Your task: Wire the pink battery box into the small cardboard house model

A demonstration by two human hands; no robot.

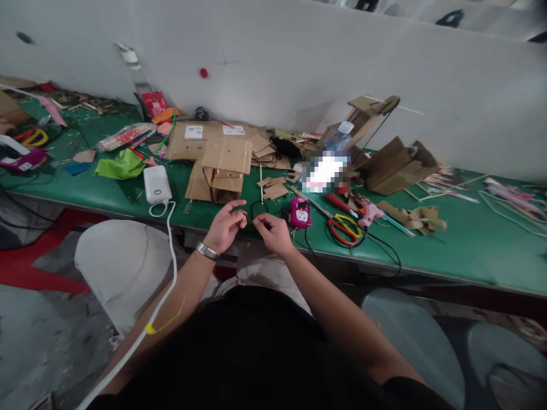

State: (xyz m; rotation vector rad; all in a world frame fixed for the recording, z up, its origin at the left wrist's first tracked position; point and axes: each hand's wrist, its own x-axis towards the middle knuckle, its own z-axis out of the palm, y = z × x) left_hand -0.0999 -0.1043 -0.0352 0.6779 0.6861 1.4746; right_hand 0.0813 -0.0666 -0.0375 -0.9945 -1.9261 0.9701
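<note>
My right hand [273,231] pinches a cord [258,201]; my left hand [225,226], half curled near the box [227,152], sits just left, its hold I cannot tell

Smooth black cord [258,201], matt cardboard box [226,155], shiny metal watch band [208,251], smooth tabletop [478,245], plastic power bank [156,182]

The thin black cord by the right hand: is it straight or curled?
Curled: the thin black cord bends round in a loop just beyond the right hand.
</note>
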